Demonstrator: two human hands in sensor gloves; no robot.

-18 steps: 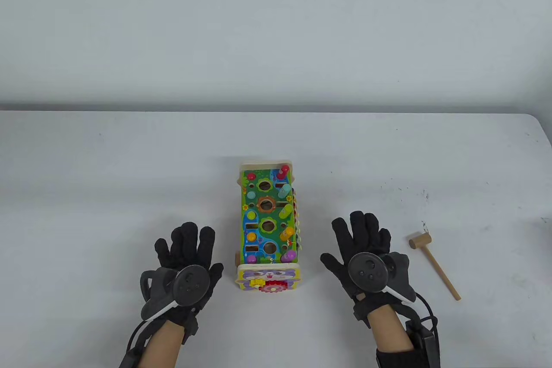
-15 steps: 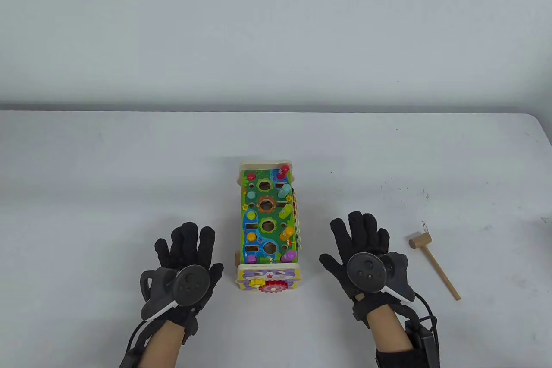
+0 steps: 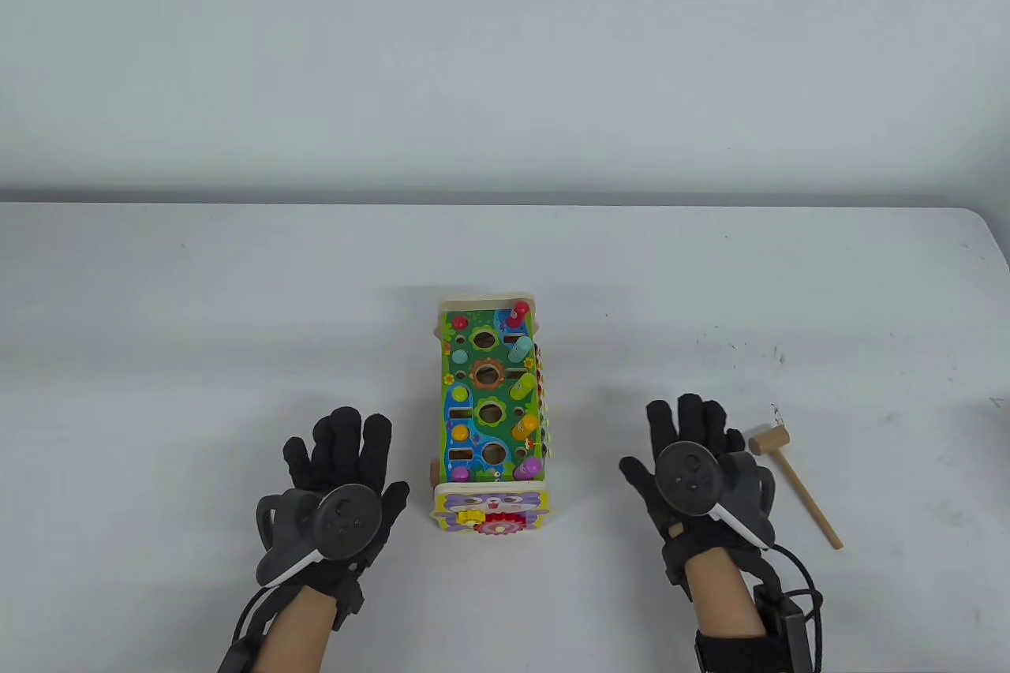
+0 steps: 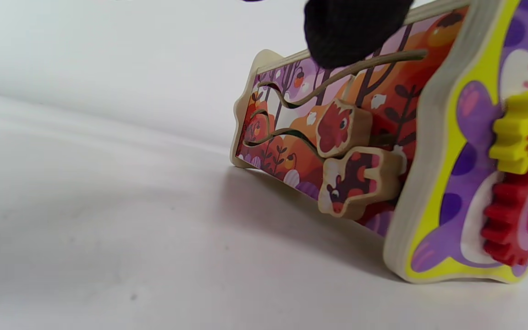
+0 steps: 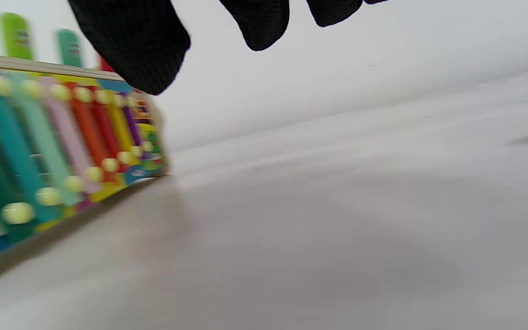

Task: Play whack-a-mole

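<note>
Change: right hand (image 3: pixel 694 468) has shifted rightward since the earlier frames, away from the toy (image 3: pixel 489 409) and toward the hammer (image 3: pixel 793 480); left hand (image 3: pixel 335 487), toy and hammer lie as before
Hammer: flat on the table (image 3: pixel 197 326), to the right of the toy; head at the far end, just beside the right fingertips; handle runs toward the near-right
Nearer hand: the right; the left is on the toy's far side, well apart from the hammer
Right fingers: spread, palm down, gripping nothing
Left fingers: spread flat, palm down, gripping nothing, just left of the toy
Pegs: several stand raised along the toy's right edge
Table view only: hammer and both hands together
Left wrist view only: toy's orange side panel (image 4: pixel 328 151) and gears (image 4: pixel 520 183)
Right wrist view only: xylophone bars (image 5: pixel 62 142), blurred; hammer not clearly seen
</note>
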